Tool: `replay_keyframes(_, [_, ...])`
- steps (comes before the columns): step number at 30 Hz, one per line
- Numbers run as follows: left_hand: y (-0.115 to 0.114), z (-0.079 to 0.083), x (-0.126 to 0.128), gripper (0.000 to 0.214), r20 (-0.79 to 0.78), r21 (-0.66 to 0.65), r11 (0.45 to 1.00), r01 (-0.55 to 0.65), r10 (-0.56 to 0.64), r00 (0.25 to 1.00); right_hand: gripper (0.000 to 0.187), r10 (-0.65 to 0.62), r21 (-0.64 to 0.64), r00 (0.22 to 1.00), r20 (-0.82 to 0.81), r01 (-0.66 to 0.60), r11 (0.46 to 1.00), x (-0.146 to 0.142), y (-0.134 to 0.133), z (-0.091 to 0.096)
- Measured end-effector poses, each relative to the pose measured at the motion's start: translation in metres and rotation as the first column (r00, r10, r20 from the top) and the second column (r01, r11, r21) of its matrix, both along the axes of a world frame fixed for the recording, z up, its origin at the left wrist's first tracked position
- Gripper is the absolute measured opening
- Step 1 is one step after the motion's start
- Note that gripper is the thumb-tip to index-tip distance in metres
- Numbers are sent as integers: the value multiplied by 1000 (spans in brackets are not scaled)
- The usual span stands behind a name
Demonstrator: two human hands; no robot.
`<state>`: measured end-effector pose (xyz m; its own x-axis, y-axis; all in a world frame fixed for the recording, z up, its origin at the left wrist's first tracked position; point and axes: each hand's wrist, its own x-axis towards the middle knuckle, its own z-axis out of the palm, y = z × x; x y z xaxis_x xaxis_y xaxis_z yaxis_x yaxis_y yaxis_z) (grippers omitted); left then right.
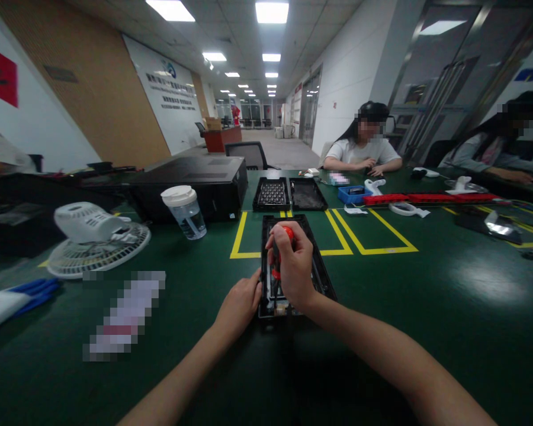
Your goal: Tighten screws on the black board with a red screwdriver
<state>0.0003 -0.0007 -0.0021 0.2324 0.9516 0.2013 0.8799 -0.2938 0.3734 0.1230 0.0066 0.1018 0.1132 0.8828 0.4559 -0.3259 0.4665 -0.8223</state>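
My right hand is closed round a screwdriver with a red and black handle. The screwdriver stands nearly upright, its shaft pointing down into a shallow black plastic case. Some metal and pale parts show near the case's front end, but my right hand covers much of the inside. My left hand grips the left edge of this case near its front corner, fingers together. Whether the screwdriver's tip touches a screw is too small to tell.
Behind the case sit a black tray of small round parts and a second black tray. Leftward are a lidded cup, a white fan and a large black box. A blue bin stands back right; two people sit beyond.
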Motion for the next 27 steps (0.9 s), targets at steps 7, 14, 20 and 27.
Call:
replay_keyframes(7, [0,-1,0,42,4,21,1000,-1,1,1000,17,8,-4,1000,4,-8,1000,1,1,-1])
replay_keyframes(14, [-1,1,-1,42,14,2,1000,-3,3,1000,18,42,-15,999,-14,-42,999,3,5,0])
replay_keyframes(20, [0,-1,0,42,5,6,1000,-4,4,1000,17,65,-1,998,-13,-65,998,2,3,-1])
replay_keyframes(27, [0,-2,0,42,-2,12,1000,-3,3,1000,24,182,14,982,-52,-182,983,3,5,-3])
